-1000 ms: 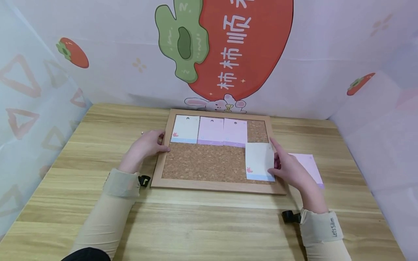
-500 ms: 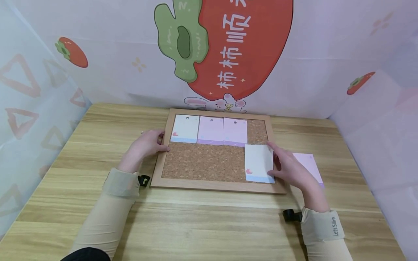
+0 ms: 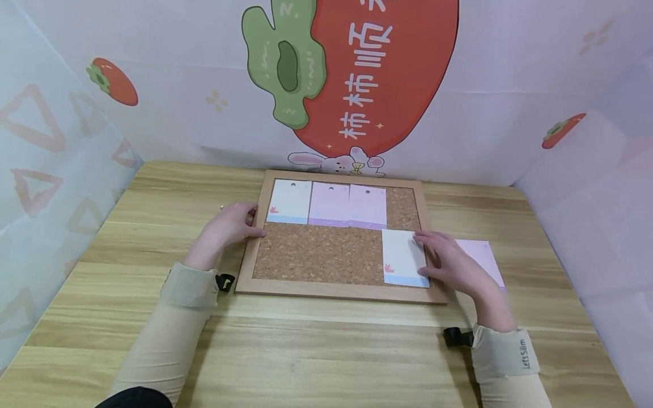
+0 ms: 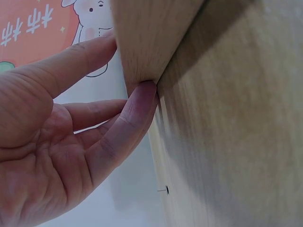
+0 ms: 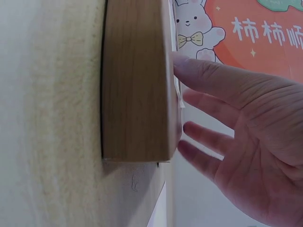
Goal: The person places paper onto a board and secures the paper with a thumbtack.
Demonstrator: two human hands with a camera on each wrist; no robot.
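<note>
A wood-framed cork board (image 3: 318, 255) lies on the table. My left hand (image 3: 224, 232) grips its left edge, thumb on top of the frame and fingers against the side. A white note card (image 3: 404, 258) with a pink print and blue bottom strip lies on the board's lower right. My right hand (image 3: 451, 260) touches this card with the thumb and fingertips at its right side, the fingers fairly straight. Along the top of the board sit a white card (image 3: 289, 201) and two pink-purple cards (image 3: 329, 204), each with a dark round dot near its upper edge.
Right of the board, partly behind my right hand, lies a pink-purple card (image 3: 484, 260) on the wooden table (image 3: 316, 351). A thumbtack (image 4: 166, 190) stands point up on the table beside the board's left edge. A printed cloth backdrop (image 3: 194, 102) rises behind the board.
The white card has slid slightly toward me and left on the board. My right fingers have moved from the frame edge onto the card's upper right. The left hand stays put.
</note>
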